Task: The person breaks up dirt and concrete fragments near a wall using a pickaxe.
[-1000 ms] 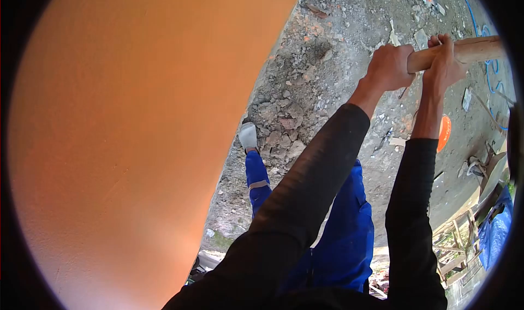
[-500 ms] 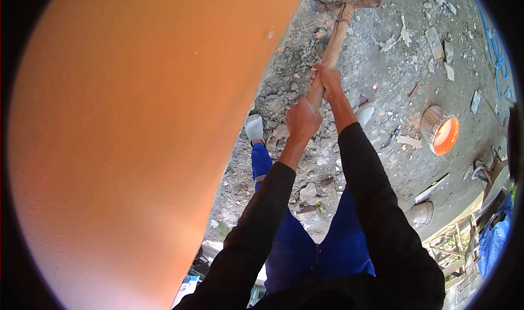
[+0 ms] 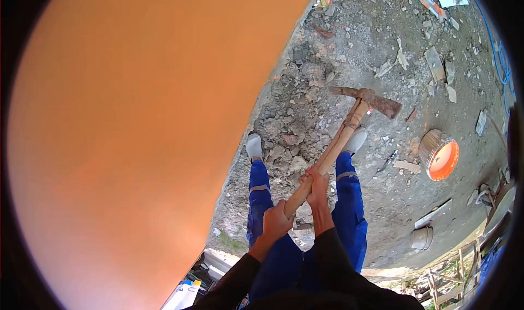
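Observation:
A pickaxe (image 3: 339,142) with a thick wooden handle slants up and to the right from my hands. Its rusty head (image 3: 367,96) has a narrow point on the left and a broad blade on the right, in view above my right shoe. My left hand (image 3: 277,221) is closed round the handle's lower end. Farther up the handle, my right hand (image 3: 317,187) is wrapped round the wood. Broken soil and rubble (image 3: 292,127) lie between my feet, along the base of the orange wall (image 3: 147,135).
An orange-rimmed bucket (image 3: 439,156) stands on the right, with a smaller grey bucket (image 3: 421,238) below it. Flat scraps (image 3: 434,63) and a blue hose (image 3: 501,64) lie upper right. Wooden pieces (image 3: 453,277) are at lower right. The wall borders my left side.
Both hands have drawn the pickaxe down and back toward my body. Its head has come from the top of the view to near my right foot.

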The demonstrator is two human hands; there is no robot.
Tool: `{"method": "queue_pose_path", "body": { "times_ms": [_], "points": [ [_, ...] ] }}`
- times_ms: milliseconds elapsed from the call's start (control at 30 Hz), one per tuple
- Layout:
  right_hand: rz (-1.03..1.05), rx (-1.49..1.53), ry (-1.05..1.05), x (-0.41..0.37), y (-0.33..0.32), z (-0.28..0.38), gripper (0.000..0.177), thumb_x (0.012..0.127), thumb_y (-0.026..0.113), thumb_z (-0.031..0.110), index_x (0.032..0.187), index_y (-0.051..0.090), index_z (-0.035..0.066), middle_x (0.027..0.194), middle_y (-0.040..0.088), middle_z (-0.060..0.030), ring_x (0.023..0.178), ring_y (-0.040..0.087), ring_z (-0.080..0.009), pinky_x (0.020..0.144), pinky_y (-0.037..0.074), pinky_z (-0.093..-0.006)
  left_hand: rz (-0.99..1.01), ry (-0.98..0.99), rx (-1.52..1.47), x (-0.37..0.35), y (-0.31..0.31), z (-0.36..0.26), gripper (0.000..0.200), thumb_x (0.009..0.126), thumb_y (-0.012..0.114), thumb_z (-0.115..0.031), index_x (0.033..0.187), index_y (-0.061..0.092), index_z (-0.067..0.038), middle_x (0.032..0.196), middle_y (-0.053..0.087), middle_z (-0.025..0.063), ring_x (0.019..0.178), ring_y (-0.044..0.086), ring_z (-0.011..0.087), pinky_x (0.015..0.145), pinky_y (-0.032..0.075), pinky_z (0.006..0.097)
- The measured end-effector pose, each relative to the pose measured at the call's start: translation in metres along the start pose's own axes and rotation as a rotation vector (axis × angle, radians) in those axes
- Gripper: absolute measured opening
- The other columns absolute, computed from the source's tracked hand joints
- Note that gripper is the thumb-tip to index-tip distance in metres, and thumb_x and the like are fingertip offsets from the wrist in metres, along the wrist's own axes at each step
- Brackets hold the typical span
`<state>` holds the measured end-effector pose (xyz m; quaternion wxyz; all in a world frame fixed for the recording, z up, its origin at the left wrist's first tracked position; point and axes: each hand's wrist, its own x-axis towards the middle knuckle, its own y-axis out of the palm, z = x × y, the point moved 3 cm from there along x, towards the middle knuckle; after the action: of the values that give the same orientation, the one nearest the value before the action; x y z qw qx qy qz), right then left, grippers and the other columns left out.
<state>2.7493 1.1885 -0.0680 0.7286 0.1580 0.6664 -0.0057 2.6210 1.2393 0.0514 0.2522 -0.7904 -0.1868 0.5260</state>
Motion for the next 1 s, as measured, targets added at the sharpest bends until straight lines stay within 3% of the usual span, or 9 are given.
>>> {"method": "queue_pose_path", "body": {
  "times_ms": [67, 200, 367, 467, 567, 733, 867, 933, 1000],
  "points": [
    [-0.031, 0.012, 0.02, -0.027, -0.021, 0.003, 0.021, 0.087, 0.063, -0.003, 0.104, 0.052, 0.005, 0.075, 0.053, -0.0062, 0.06, 0.056, -0.0185, 0.055, 0.051, -0.035, 0.046, 0.032, -0.017, -0.017, 0.009, -0.005, 0.032, 0.074, 0.076, -0.013, 0.102, 0.061, -0.005, 0.081, 0.069, 0.0225, 0.081, 0.07, 0.0443, 0.071, 0.055, 0.0507],
    [-0.102, 0.058, -0.326, -0.042, -0.048, 0.084, 0.026, 0.087, 0.064, -0.003, 0.107, 0.05, 0.005, 0.079, 0.054, -0.0063, 0.062, 0.056, -0.0176, 0.057, 0.052, -0.0337, 0.222, 0.235, -0.119, 0.01, 0.043, -0.048, 0.04, 0.074, 0.076, -0.014, 0.109, 0.06, -0.005, 0.081, 0.068, 0.0207, 0.08, 0.07, 0.0433, 0.071, 0.056, 0.0483],
    [-0.154, -0.054, -0.954, -0.095, -0.011, 0.287, 0.022, 0.089, 0.063, -0.001, 0.107, 0.051, 0.003, 0.082, 0.056, -0.007, 0.066, 0.054, -0.0157, 0.061, 0.051, -0.0308, 0.175, 0.773, -0.37, 0.096, 0.083, -0.225, 0.041, 0.074, 0.078, -0.015, 0.107, 0.056, -0.005, 0.084, 0.068, 0.0209, 0.079, 0.067, 0.0444, 0.066, 0.051, 0.052],
    [-0.095, -0.116, -1.243, -0.134, 0.031, 0.384, 0.028, 0.088, 0.069, 0.0, 0.111, 0.054, -0.003, 0.084, 0.059, -0.0087, 0.071, 0.058, -0.017, 0.065, 0.052, -0.0319, 0.125, 0.848, -0.309, 0.121, 0.049, -0.339, 0.048, 0.064, 0.082, -0.016, 0.104, 0.059, -0.004, 0.081, 0.069, 0.0213, 0.078, 0.068, 0.0437, 0.069, 0.052, 0.0548],
    [0.046, -0.198, -1.374, -0.128, 0.094, 0.445, 0.016, 0.089, 0.07, 0.002, 0.098, 0.061, -0.006, 0.084, 0.063, -0.011, 0.076, 0.064, -0.0199, 0.071, 0.057, -0.0338, -0.15, 0.897, -0.392, 0.147, -0.023, -0.397, 0.036, 0.063, 0.08, -0.013, 0.093, 0.064, -0.002, 0.078, 0.067, 0.0241, 0.078, 0.068, 0.0432, 0.073, 0.054, 0.053],
    [0.121, -0.123, -1.336, -0.052, 0.219, 0.312, 0.015, 0.087, 0.07, 0.001, 0.093, 0.06, -0.01, 0.077, 0.066, -0.0144, 0.062, 0.066, -0.0226, 0.058, 0.059, -0.0361, -0.264, 0.735, -0.212, 0.22, -0.104, -0.286, 0.028, 0.071, 0.08, -0.021, 0.091, 0.069, -0.005, 0.085, 0.073, 0.0209, 0.083, 0.071, 0.0415, 0.077, 0.056, 0.0518],
    [0.065, -0.283, -0.881, 0.092, 0.21, 0.097, 0.013, 0.087, 0.067, 0.002, 0.088, 0.059, -0.008, 0.07, 0.063, -0.0116, 0.052, 0.062, -0.0193, 0.047, 0.053, -0.0336, -0.15, 0.205, -0.026, 0.247, -0.075, -0.067, 0.029, 0.078, 0.076, -0.025, 0.1, 0.071, -0.006, 0.095, 0.074, 0.023, 0.094, 0.071, 0.0422, 0.083, 0.056, 0.052],
    [0.064, -0.576, -0.42, 0.166, 0.161, -0.012, 0.011, 0.087, 0.068, 0.004, 0.087, 0.063, -0.006, 0.069, 0.063, -0.0117, 0.052, 0.061, -0.0194, 0.047, 0.052, -0.0349, 0.02, -0.151, -0.058, 0.222, -0.038, 0.029, 0.042, 0.079, 0.075, -0.029, 0.108, 0.07, 0.001, 0.105, 0.073, 0.0267, 0.102, 0.071, 0.0428, 0.09, 0.056, 0.0498],
    [0.065, -0.719, -0.22, 0.186, 0.132, -0.072, 0.015, 0.086, 0.07, 0.009, 0.09, 0.063, -0.004, 0.068, 0.062, -0.0098, 0.052, 0.061, -0.0202, 0.048, 0.052, -0.0371, 0.039, -0.231, -0.068, 0.204, -0.012, 0.078, 0.044, 0.077, 0.073, -0.023, 0.111, 0.067, 0.004, 0.105, 0.073, 0.0279, 0.102, 0.071, 0.0443, 0.09, 0.055, 0.0505]
  ]
}}
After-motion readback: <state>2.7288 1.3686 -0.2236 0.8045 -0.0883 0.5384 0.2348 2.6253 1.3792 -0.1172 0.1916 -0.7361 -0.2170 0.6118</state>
